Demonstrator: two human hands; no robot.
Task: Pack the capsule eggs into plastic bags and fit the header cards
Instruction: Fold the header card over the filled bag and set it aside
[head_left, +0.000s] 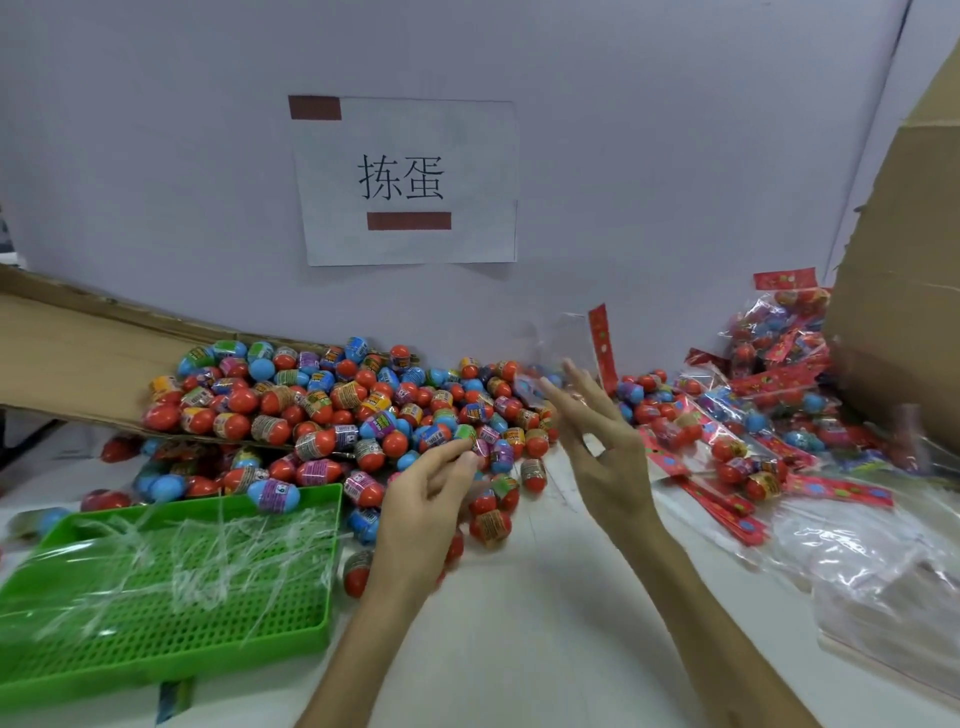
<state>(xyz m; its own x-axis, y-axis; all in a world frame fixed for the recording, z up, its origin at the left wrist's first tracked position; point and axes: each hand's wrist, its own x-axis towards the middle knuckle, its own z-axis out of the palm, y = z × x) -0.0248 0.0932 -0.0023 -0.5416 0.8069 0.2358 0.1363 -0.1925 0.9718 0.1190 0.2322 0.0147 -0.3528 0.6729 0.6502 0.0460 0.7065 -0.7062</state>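
my left hand (431, 499): low in the middle of the frame. my fingers are bent a little and the tips touch a capsule egg (480, 449) at the near edge of the pile. i cannot tell if i have pinched it.
my right hand (597, 441): just right of my left hand, held up, with most fingers straight and spread. my thumb and one finger meet in a ring.
clear plastic bag (550, 358): blurry, right at the tips of my right fingers. i cannot tell if i am holding it.
red header card (602, 343): on the bag's right side, standing up tall.
pile of capsule eggs (337, 410): in the middle left of the frame, spilling out of a flat cardboard box (78, 353) onto the white table (519, 623). most eggs are red and blue.
green tray (208, 639): lower left, with see-through strips lying on it. one blue and purple egg (272, 493) sits on its far rim.
packed bags (753, 415): heaped on the right side, with eggs inside and red cards on them.
loose red cards (727, 514): lying flat, right of my right arm.
empty clear bags (857, 561): stacked at the lower right.
paper sign (405, 182): stuck on the wall, upper middle.
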